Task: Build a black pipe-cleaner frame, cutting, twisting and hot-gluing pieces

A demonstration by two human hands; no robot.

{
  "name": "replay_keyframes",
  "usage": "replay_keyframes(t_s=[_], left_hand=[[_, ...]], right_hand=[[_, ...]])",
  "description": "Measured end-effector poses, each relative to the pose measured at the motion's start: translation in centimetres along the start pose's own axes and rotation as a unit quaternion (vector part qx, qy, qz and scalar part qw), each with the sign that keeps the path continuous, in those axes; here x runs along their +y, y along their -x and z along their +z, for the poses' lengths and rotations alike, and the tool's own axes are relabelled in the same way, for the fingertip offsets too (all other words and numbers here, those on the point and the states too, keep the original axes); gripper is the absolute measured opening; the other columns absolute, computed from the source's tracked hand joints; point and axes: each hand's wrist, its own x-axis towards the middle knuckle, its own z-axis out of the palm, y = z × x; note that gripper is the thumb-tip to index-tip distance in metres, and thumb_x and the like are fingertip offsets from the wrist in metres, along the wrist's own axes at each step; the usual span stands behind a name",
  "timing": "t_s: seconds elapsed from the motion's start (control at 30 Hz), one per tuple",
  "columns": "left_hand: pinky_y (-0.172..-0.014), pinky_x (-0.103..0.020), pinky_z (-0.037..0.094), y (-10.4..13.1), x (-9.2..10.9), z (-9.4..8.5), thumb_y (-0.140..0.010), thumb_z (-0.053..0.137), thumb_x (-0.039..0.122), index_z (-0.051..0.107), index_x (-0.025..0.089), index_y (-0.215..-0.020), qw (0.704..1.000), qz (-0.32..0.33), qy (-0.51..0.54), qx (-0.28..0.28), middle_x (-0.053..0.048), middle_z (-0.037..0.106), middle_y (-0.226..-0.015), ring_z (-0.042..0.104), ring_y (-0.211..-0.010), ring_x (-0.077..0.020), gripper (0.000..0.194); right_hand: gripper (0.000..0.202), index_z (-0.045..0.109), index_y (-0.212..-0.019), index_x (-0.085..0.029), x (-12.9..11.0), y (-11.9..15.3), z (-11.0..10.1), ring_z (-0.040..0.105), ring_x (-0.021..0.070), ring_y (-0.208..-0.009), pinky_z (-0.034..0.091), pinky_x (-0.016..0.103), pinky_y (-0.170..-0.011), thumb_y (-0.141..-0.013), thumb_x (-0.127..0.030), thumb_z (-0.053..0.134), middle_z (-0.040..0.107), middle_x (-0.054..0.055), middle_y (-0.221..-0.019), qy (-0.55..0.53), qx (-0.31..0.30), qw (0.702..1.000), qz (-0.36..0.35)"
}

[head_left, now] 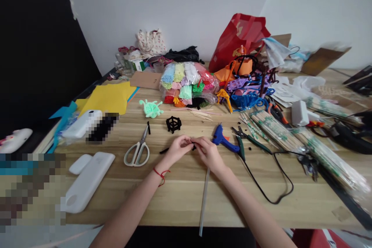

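Note:
My left hand (178, 149) and my right hand (208, 152) meet above the wooden table, fingertips pinched around a small black piece (193, 146) that they mostly hide. A red string circles my left wrist. Beyond my hands lies a black web-like shape (173, 124), with a mint green fuzzy figure (151, 109) farther back on the left. White-handled scissors (137, 154) rest left of my left hand, and a short black strip (148, 128) is by their tip. Right of my right hand is a blue glue gun (223, 138). A clear glue stick (204, 205) extends below that hand.
Green-handled pliers (252, 139) and a looping black cable (277, 201) lie right. Bagged pipe cleaners (186, 85), a red bag (240, 42) and wrapped sticks (276, 130) stand behind and right. Yellow sheets (107, 99) and a white device (90, 184) are left.

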Motion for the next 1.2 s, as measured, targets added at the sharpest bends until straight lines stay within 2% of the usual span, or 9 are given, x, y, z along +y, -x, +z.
replay_keyframes(t_s=[0.2,0.37,0.5,0.6,0.77,0.93,1.07,1.2], left_hand=[[-0.068,-0.021,0.044,0.1,0.1,0.6,-0.067,0.065,0.018,0.050,0.016,-0.073,1.000,-0.004,0.015,0.008,0.003,0.054,-0.072,0.054,-0.069,-0.0089,0.016],[-0.067,-0.022,0.044,0.1,0.2,0.9,-0.066,0.067,0.019,0.052,0.015,-0.073,1.000,-0.008,0.013,0.028,0.002,0.056,-0.072,0.054,-0.068,-0.0095,0.017],[-0.070,-0.023,0.045,0.0,-0.1,0.7,-0.067,0.066,0.022,0.054,0.015,-0.076,0.999,-0.003,0.003,0.032,0.000,0.058,-0.075,0.055,-0.070,-0.0102,0.016],[-0.071,-0.024,0.046,0.0,-0.4,0.5,-0.068,0.066,0.024,0.055,0.015,-0.077,1.000,0.001,-0.007,0.022,0.000,0.058,-0.076,0.055,-0.072,-0.0110,0.017],[-0.071,-0.024,0.047,0.0,-0.9,0.4,-0.072,0.061,0.023,0.054,0.016,-0.081,0.999,0.013,-0.034,0.013,0.000,0.058,-0.077,0.056,-0.073,-0.0114,0.013],[-0.069,-0.025,0.047,0.6,0.0,0.2,-0.080,0.056,0.027,0.057,0.017,-0.087,0.987,0.065,-0.145,0.017,-0.002,0.060,-0.081,0.056,-0.073,-0.0128,0.012],[-0.071,-0.027,0.044,1.1,1.5,0.0,-0.084,0.053,0.026,0.058,0.019,-0.082,0.948,0.136,-0.288,0.032,-0.003,0.061,-0.082,0.055,-0.074,-0.0147,0.009],[-0.074,-0.028,0.042,1.2,2.1,-0.2,-0.087,0.048,0.025,0.057,0.019,-0.081,0.928,0.158,-0.336,0.015,-0.004,0.061,-0.083,0.056,-0.080,-0.0167,0.012]], right_hand=[[0.025,0.057,-0.109,-0.021,0.4,0.4,0.3,0.062,0.0197,-0.089,0.052,0.034,-0.081,-0.088,-0.015,0.046,0.062,0.009,-0.098,0.040,-0.009,0.999,0.011],[0.021,0.057,-0.106,-0.021,0.3,0.3,0.2,0.063,0.0192,-0.089,0.052,0.033,-0.081,-0.087,-0.016,0.048,0.063,0.007,-0.096,0.023,0.020,1.000,0.004],[0.023,0.056,-0.109,-0.021,0.3,0.4,0.2,0.063,0.0191,-0.089,0.053,0.032,-0.079,-0.088,-0.017,0.048,0.064,0.008,-0.097,0.054,0.027,0.998,0.006],[0.023,0.057,-0.108,-0.020,0.5,0.4,0.4,0.064,0.0193,-0.083,0.053,0.031,-0.074,-0.088,-0.018,0.047,0.064,0.008,-0.093,0.099,0.017,0.995,0.007],[0.015,0.058,-0.097,-0.018,0.8,0.5,0.6,0.062,0.0180,-0.069,0.049,0.027,-0.063,-0.088,-0.020,0.046,0.063,0.007,-0.081,0.146,0.004,0.989,0.012],[0.012,0.058,-0.088,-0.017,0.9,0.5,0.5,0.060,0.0174,-0.064,0.047,0.027,-0.059,-0.087,-0.020,0.047,0.063,0.006,-0.076,0.149,0.003,0.988,0.048],[0.011,0.059,-0.087,-0.017,0.9,0.3,0.3,0.060,0.0173,-0.064,0.048,0.026,-0.059,-0.086,-0.020,0.049,0.063,0.006,-0.074,0.114,0.013,0.991,0.074],[0.014,0.062,-0.092,-0.017,0.6,0.1,0.0,0.062,0.0181,-0.069,0.049,0.027,-0.063,-0.085,-0.021,0.050,0.066,0.007,-0.079,0.106,0.026,0.991,0.075]])
